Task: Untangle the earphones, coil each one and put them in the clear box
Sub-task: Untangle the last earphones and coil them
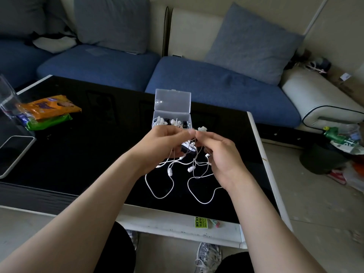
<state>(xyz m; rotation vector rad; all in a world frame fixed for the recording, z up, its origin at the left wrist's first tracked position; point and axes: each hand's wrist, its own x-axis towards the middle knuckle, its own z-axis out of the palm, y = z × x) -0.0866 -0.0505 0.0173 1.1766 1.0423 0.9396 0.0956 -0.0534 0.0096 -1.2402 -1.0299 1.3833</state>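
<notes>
1. The left hand (163,146) and right hand (220,154) meet at frame centre, each pinching white cable with curled fingers.
2. The earphones (189,168) hang tangled below them, loops and buds trailing onto the black table (88,154).
3. The clear box (171,117) stands open just above the hands, with white and black pieces inside.
4. The step in hand looks like untangling. The next move probably calls for easing one strand free of the knot, without tightening it.

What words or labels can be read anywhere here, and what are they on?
"SIX" and "CHINESE HEALTHY": yellow-green sticker on the white front edge of the table; other characters too small.
Orange snack packet: print blurred.
Green bottle label, far right: letters cut off, unreadable.
</notes>
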